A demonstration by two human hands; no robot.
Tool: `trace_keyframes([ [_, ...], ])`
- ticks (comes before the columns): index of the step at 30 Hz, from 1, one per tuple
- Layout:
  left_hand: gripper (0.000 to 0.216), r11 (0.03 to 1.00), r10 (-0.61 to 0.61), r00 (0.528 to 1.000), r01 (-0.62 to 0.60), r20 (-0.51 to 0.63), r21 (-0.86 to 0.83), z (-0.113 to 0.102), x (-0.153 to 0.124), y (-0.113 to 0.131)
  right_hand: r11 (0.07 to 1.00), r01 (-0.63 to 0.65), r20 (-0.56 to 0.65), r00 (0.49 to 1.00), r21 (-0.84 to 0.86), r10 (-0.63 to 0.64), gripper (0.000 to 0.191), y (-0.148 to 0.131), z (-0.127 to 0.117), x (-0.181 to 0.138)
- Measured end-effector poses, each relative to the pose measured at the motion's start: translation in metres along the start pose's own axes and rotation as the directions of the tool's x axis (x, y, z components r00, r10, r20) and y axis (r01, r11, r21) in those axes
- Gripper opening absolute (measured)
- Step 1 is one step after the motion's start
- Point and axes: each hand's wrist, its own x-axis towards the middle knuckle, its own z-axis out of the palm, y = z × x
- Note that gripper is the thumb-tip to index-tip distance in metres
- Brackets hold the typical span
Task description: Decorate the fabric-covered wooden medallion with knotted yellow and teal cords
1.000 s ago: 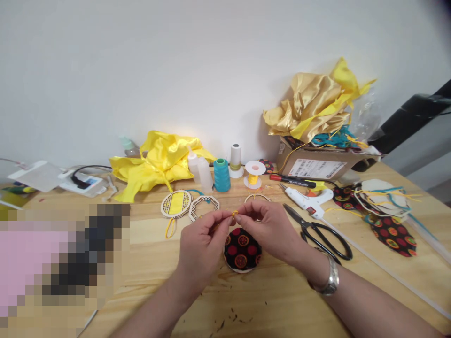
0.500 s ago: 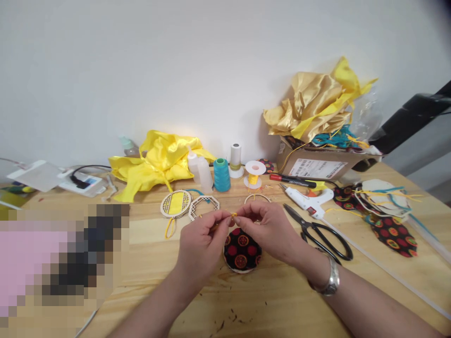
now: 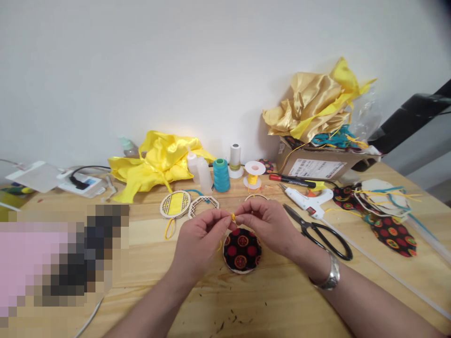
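Observation:
Between the fingertips of both hands is a short bit of yellow cord (image 3: 233, 218), pinched from either side. My left hand (image 3: 202, 239) closes on it with thumb and forefinger; my right hand (image 3: 266, 225) pinches it the same way, a silver bangle on that wrist. Just below the fingers lies a round piece covered in black fabric with red and orange circles (image 3: 242, 251), a pale rim at its lower edge. Past the left hand sit an octagonal wooden lattice frame (image 3: 203, 203) and a round lattice frame with yellow fabric and a cord loop (image 3: 175, 203).
Black-handled scissors (image 3: 326, 234) and a white glue gun (image 3: 310, 199) lie to the right. Behind stand a teal thread cone (image 3: 221, 176), a yellow cord spool (image 3: 252, 178) and squeeze bottles (image 3: 203, 173). A cardboard box (image 3: 310, 162) holds fabric; yellow satin (image 3: 158, 157) is heaped left.
My fingers have shifted slightly on the yellow cord, and more of it bunches between the fingertips. A strand now shows below my left hand. The fabric-covered round piece stays where it was.

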Motion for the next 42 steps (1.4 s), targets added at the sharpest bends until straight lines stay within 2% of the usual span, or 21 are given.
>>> trace_keyframes([
  [7,0.010,0.996,-0.028,0.999,0.029,0.020,-0.088,0.001,0.000,-0.003,0.997,-0.036,-0.002,0.999,0.064,0.037,0.012,-0.001,0.003,-0.001],
  [10,0.010,0.981,-0.075,0.996,0.082,0.046,-0.178,0.002,0.001,-0.005,0.997,-0.049,-0.020,0.999,0.060,0.051,0.012,-0.001,0.002,0.000],
  [15,0.014,0.874,-0.171,0.973,0.221,0.152,-0.432,0.003,0.004,-0.008,0.999,-0.043,-0.056,0.998,-0.021,0.042,0.013,0.004,0.000,0.003],
  [18,0.014,0.804,-0.217,0.959,0.282,0.183,-0.524,0.002,0.007,-0.009,0.999,0.001,-0.095,0.995,-0.053,-0.006,0.010,0.009,0.000,0.004],
  [21,0.016,0.746,-0.237,0.945,0.327,0.226,-0.580,0.001,0.008,-0.008,0.996,0.056,-0.084,0.995,-0.069,-0.062,0.007,0.012,0.001,0.003],
  [26,0.017,0.736,-0.233,0.944,0.328,0.233,-0.592,0.001,0.007,-0.007,0.993,0.104,-0.050,0.993,-0.050,-0.106,0.008,0.007,0.002,0.001],
  [37,0.014,0.817,-0.192,0.969,0.244,0.153,-0.522,0.004,0.004,-0.006,0.996,0.053,-0.048,0.997,-0.077,-0.057,0.007,0.005,0.001,0.001],
  [42,0.013,0.754,-0.228,0.951,0.307,0.208,-0.581,0.004,0.004,-0.006,0.977,0.120,-0.061,0.989,-0.179,-0.132,0.008,0.006,0.001,0.000],
])
